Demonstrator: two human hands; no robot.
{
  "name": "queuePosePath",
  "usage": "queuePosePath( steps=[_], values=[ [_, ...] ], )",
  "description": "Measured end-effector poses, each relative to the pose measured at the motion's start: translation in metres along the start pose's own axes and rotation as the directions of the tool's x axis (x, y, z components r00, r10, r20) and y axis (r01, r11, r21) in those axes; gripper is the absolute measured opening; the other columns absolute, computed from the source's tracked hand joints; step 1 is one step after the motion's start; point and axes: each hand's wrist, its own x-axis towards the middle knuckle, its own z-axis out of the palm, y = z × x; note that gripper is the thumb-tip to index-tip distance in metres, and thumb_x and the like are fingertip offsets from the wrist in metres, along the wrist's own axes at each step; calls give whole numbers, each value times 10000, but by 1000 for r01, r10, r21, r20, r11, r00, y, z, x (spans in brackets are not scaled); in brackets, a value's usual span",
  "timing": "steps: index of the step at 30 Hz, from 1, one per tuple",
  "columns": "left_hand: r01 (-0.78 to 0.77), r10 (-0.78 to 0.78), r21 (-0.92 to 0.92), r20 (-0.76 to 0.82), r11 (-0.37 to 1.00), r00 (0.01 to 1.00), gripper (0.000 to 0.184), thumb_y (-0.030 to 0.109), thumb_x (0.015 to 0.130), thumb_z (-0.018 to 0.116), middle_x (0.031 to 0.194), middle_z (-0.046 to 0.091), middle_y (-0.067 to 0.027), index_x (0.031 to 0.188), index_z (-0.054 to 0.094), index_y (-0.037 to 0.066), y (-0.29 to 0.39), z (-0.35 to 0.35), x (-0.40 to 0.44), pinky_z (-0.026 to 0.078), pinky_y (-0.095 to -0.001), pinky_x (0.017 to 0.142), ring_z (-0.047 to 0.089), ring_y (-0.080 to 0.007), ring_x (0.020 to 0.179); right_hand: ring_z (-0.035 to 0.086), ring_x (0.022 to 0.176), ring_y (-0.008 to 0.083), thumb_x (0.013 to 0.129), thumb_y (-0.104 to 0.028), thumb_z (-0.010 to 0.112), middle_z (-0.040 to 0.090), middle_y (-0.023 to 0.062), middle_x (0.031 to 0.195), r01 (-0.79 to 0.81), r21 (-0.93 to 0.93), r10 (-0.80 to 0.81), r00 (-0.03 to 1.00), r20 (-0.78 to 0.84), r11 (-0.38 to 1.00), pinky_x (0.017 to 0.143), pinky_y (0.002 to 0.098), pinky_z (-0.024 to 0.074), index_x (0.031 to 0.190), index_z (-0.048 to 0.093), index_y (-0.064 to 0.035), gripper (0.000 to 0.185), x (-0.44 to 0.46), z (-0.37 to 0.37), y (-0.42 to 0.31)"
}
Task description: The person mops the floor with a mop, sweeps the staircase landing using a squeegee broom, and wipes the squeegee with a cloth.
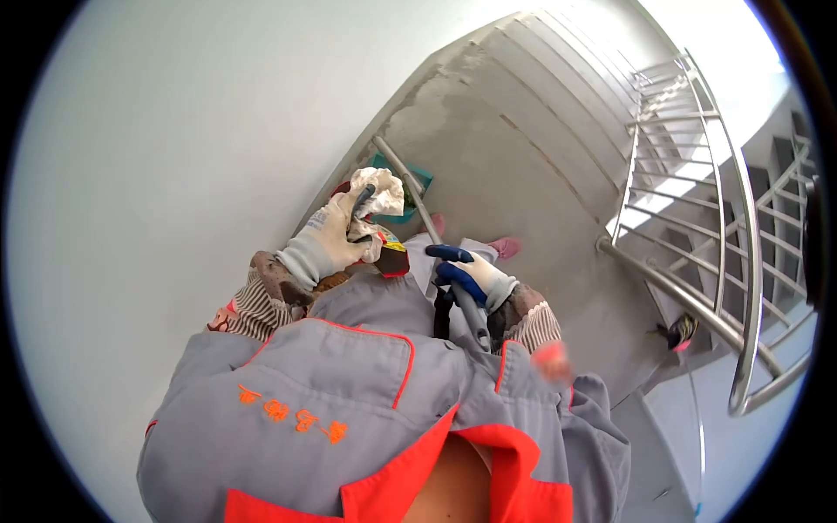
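My left hand, in a white glove with dark fingertips, is closed around a crumpled white cloth. Just below that cloth is a dark object with a red rim and a yellow label; whether the hand holds it too is unclear. My right hand, in a white and blue glove, wraps round a grey pole. The pole slants from near my waist up to the wall side, crossing over a teal basket on the floor. The basket's contents are mostly hidden.
A plain wall runs along the left. Concrete steps lie ahead, with a metal railing curving along the right. A small dark bundle with yellow and pink is by the railing's foot. My pink shoes stand on the landing.
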Motion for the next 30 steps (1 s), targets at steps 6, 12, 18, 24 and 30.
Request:
queuePosePath(
  steps=[6,12,18,24,30],
  values=[
    [-202,220,-102,218,974,951,774,123,690,710,1181,493,-214,1375,351,81,29,-1,36,411,-395,954,490,-359,1121,573,766,81,925,-275,499,646,49,932,570,-409,-530,820,219,713,681,248,485,1068,643,-33,316,-4,33,-36],
    [-416,405,-70,424,907,810,749,149,704,723,1182,477,-219,1366,375,101,63,7,74,440,-408,923,508,-385,1086,520,540,81,926,-314,497,619,24,770,216,65,-213,976,-49,974,456,219,433,908,636,-52,297,-22,29,-61],
    [-446,428,-90,498,890,754,734,162,680,760,1195,476,-187,1333,434,82,84,19,105,443,-361,925,527,-315,1098,440,400,83,930,-321,470,560,34,683,297,243,-273,954,-127,924,352,211,339,901,601,-67,287,-29,12,-65],
    [-436,548,-334,460,836,699,688,65,749,643,1289,493,-168,1385,381,52,101,15,129,407,-324,980,509,-216,1150,399,417,67,939,-321,392,488,11,600,443,130,-423,893,-155,887,367,210,297,858,569,-83,307,-38,-14,-65],
    [-373,502,-393,306,840,809,702,-15,745,572,1342,469,-158,1406,343,33,82,-10,112,378,-302,1010,481,-183,1184,397,402,64,958,-388,367,504,4,594,330,250,-280,935,-215,910,365,209,300,832,581,-78,397,-38,-9,-74]
  ],
)
